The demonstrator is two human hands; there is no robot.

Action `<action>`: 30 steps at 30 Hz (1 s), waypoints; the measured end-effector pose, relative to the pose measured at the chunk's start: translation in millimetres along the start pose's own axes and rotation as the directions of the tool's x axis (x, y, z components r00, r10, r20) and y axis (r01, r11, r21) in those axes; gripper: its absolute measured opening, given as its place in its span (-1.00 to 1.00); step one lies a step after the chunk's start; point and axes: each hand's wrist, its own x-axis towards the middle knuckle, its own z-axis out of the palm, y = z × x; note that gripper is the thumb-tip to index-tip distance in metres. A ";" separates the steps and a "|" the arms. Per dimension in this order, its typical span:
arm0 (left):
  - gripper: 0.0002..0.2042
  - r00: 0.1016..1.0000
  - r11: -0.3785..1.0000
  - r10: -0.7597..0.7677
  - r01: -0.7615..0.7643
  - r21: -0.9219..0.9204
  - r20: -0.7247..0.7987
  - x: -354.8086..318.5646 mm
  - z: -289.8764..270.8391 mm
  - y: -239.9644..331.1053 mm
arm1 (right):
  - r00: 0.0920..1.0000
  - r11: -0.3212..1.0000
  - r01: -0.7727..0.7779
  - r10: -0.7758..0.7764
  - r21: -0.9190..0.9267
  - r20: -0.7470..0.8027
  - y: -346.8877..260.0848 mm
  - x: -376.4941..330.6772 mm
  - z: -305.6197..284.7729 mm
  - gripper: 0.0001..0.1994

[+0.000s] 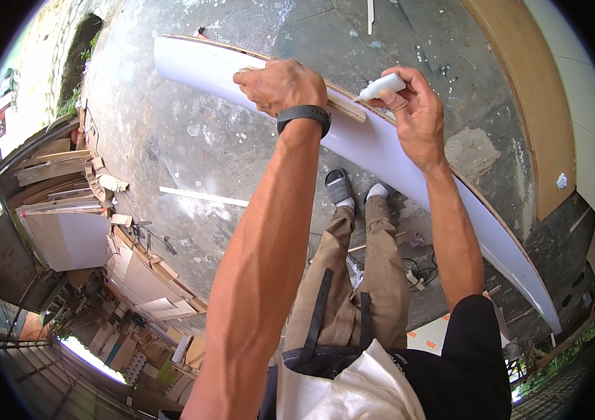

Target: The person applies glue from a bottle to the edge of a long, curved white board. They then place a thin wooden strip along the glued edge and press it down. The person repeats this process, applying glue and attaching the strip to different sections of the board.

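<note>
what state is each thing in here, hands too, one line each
left hand: closed over the wood strip
right hand: closed around the bottle
wood strip: held along the panel's edge
bottle: tilted, pointing toward panel's edge
panel: white face showing
wristband: worn
left sandal: worn
white strip: lying on floor

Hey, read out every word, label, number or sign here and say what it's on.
White sheet beside the right leg: orange lettering, readable, but I won't copy it out.
Black shirt: small pale print, too small to read.
White bottle in the right hand: no readable print.
</note>
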 end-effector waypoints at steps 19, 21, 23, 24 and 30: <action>-0.68 1.000 1.000 0.002 -0.002 -0.013 -0.006 -0.4 1.8 -1.2 | 1.000 1.000 -0.012 0.012 0.011 0.014 0.6 9.0 6.7 -0.78; -0.68 1.000 1.000 0.008 -0.008 -0.006 -0.016 1.2 2.2 -2.0 | 1.000 1.000 0.017 -0.017 0.024 0.006 3.2 9.4 7.6 -0.78; -0.68 1.000 1.000 0.016 -0.016 0.004 -0.022 3.2 3.3 -3.7 | 1.000 1.000 0.022 -0.022 0.007 0.006 2.6 9.1 8.4 -0.78; -0.68 0.999 1.000 0.022 -0.022 0.010 -0.024 4.1 4.0 -4.7 | 1.000 1.000 0.024 -0.024 -0.001 0.006 2.2 8.8 8.7 -0.78; -0.68 1.000 1.000 0.002 -0.002 -0.021 0.004 1.2 1.2 -1.8 | 1.000 1.000 0.010 -0.010 0.016 -0.002 1.1 8.1 9.4 -0.79</action>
